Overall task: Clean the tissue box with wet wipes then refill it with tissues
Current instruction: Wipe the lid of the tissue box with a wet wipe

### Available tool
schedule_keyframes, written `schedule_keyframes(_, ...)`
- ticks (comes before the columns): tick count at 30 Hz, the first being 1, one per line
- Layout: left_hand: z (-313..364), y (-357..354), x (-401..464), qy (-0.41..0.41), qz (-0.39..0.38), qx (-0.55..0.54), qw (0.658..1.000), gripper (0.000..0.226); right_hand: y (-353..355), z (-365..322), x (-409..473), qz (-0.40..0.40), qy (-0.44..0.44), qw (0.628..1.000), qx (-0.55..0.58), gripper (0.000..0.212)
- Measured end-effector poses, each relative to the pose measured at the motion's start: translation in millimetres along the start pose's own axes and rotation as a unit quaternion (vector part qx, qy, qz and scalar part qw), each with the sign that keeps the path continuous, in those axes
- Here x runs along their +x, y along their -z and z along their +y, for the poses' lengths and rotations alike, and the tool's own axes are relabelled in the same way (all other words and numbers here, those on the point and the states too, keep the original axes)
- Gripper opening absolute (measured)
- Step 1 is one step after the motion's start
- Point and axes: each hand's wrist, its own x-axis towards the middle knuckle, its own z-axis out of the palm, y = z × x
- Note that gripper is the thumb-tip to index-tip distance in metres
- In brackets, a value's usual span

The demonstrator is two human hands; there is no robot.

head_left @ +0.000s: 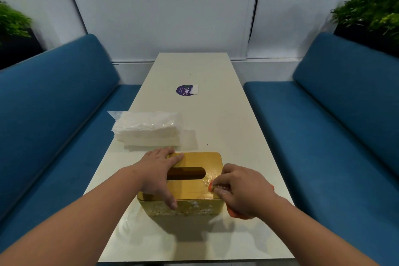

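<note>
Nearest the lens: two bare forearms reaching in from the bottom corners toward a yellow tissue box (190, 181) near the front of a pale, long table (194, 71). Left hand (158, 176) laid flat over the box's left end, fingers straight across the lid, thumb down on the near wall; steadying, not gripping. Right hand (239, 188) curled at the box's right end, pinching something orange and crumpled (237, 214), with a glint of clear film at the fingertips; probably the wet-wipe packet, though too blurred to be sure. Box long axis running left to right, dark oval slot (186, 173) along it, slot empty. Near wall blotched with pale specks. Wiping judged barely begun; lid and near wall both within the right hand's short reach, straight leftward from it. Refill stack of white tissues in clear wrap (149, 130) just beyond the box, toward the far left, closer to the left hand. Further up the table, a round purple sticker (183, 90) with a white tab. Blue bench seats (54, 103) on both sides, white blinds behind, green plants (371, 13) in dark planters at the far corners.
</note>
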Motion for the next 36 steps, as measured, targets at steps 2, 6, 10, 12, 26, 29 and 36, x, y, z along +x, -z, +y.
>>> schedule_keyframes(2, -0.7, 0.0, -0.4, 0.000, 0.001, 0.000, 1.000, 0.137, 3.7, 4.8, 4.6, 0.013, -0.015, 1.000, -0.008, 0.035)
schedule_keyframes(6, 0.0, 1.4, -0.6, 0.002, -0.002, 0.000, 1.000, 0.137, 2.4, 0.0, -1.8, -0.017, 0.016, 1.000, -0.004, 0.033)
schedule_keyframes(10, -0.6, 2.0, 1.1, 0.002, 0.003, -0.001, 1.000, 0.138, 12.8, -0.5, 6.9, -0.004, 0.035, 0.999, 0.002, 0.031)
schedule_keyframes(12, 0.5, 1.6, 0.9, 0.000, 0.003, 0.000, 1.000, 0.139, 13.4, 1.9, 17.7, 0.043, 0.008, 0.999, 0.004, 0.032)
schedule_keyframes(26, -3.6, 0.5, 0.6, 0.003, -0.005, -0.001, 1.000, 0.137, -5.7, -25.3, 19.7, -0.004, 0.050, 0.998, -0.034, 0.034)
schedule_keyframes(29, -3.7, -1.3, 1.1, -0.001, -0.003, 0.002, 1.000, 0.138, -8.5, -22.2, 11.2, -0.007, 0.048, 0.998, -0.031, 0.034)
schedule_keyframes(36, -3.8, -2.2, 0.5, 0.002, -0.005, -0.002, 1.000, 0.138, -7.3, -32.8, 13.5, 0.000, 0.012, 0.999, -0.047, 0.037)
